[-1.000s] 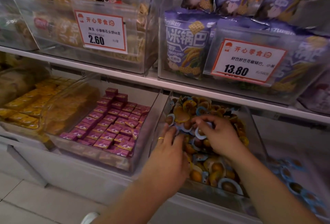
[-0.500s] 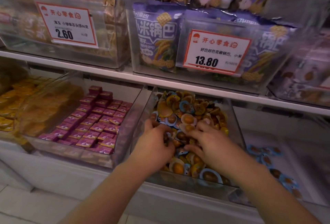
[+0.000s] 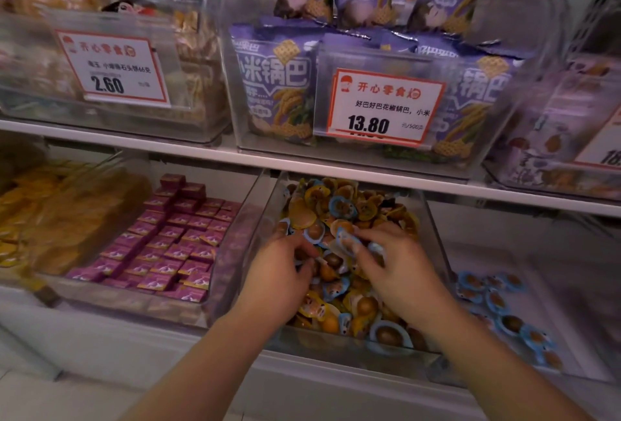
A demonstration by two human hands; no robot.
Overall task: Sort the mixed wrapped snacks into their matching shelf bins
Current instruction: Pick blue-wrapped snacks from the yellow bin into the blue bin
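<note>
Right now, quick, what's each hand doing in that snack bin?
Left hand: fingers curled down into the mixed wrapped snacks; whether it holds one cannot be told.
Right hand: pinching a blue-rimmed snack pack.

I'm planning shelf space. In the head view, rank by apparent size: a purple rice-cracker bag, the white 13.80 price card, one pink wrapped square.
1. Purple rice-cracker bag
2. White 13.80 price card, similar; ranking unsure
3. Pink wrapped square, clearly smallest
</note>
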